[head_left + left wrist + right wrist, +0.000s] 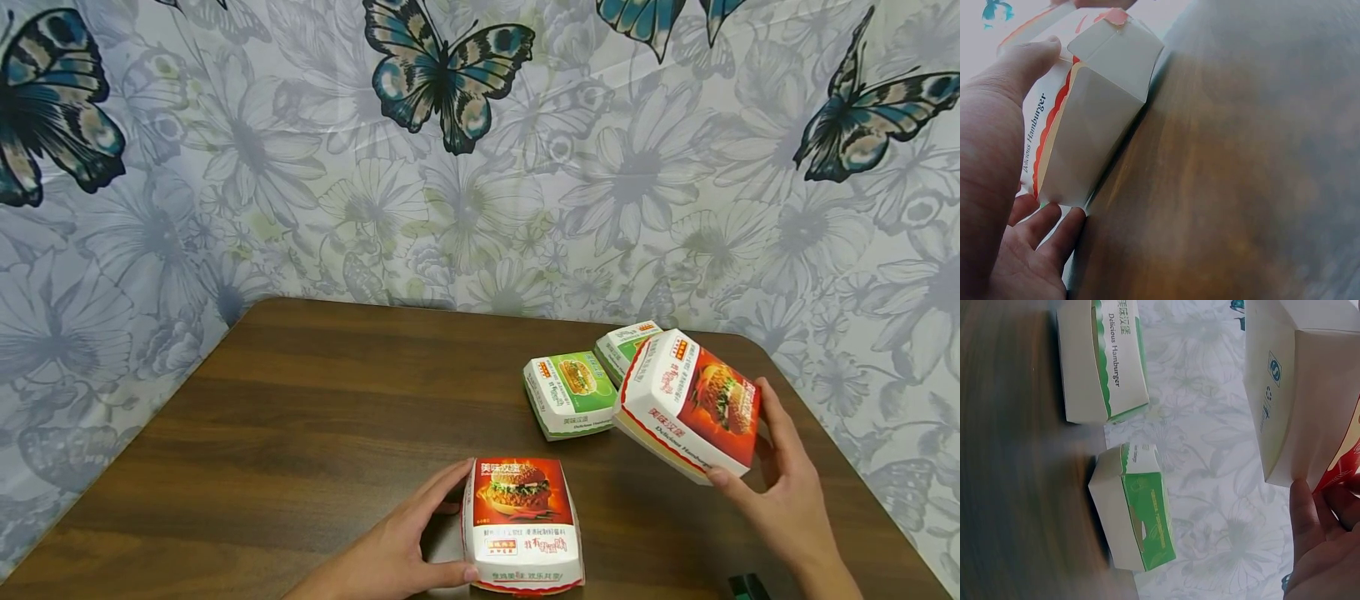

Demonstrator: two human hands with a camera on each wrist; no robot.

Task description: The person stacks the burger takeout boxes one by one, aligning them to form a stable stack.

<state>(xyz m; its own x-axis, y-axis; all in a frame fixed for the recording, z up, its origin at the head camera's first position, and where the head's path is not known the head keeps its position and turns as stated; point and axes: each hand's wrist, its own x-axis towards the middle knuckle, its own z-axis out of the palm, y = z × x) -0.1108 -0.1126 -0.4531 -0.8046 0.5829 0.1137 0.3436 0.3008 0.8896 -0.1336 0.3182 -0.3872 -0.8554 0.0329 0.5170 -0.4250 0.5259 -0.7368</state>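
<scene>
Near the table's front, a red and white hamburger box [522,525] lies with its burger picture up. My left hand [405,537] grips this box by its left side, thumb at the near corner and fingers at the far one. A second red and white hamburger box [693,404] is held up and tilted by my right hand [787,492], which grips its right end. The right wrist view shows the pale underside [1304,394] of that raised box. Behind it stand two green and white hamburger boxes: the nearer one [572,392] and another [626,343], partly hidden.
The brown wooden table [300,417] has rounded far corners. Behind it hangs a cloth [465,208] printed with flowers and butterflies. At the bottom edge, a small dark object [747,587] shows beside my right forearm.
</scene>
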